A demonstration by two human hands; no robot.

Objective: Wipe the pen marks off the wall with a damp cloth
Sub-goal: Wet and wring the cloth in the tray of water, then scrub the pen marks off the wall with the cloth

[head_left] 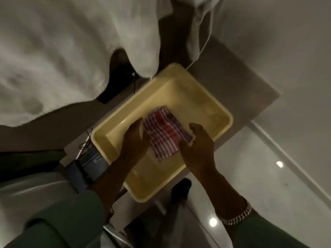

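Observation:
A red-and-white checked cloth (163,132) lies folded inside a shallow pale yellow basin (189,86) on a small grey table. My left hand (133,140) presses against the cloth's left edge. My right hand (198,144) grips its right edge, fingers curled over it. Both sleeves are green, and a metal bracelet sits on my right wrist. No wall marks are in view.
A bed with white bedding (62,56) fills the upper left, close to the basin. A white cable (206,42) runs down past the basin's far corner. A dark box with cords (91,158) sits left of the basin. Glossy floor tiles (268,176) spread to the right.

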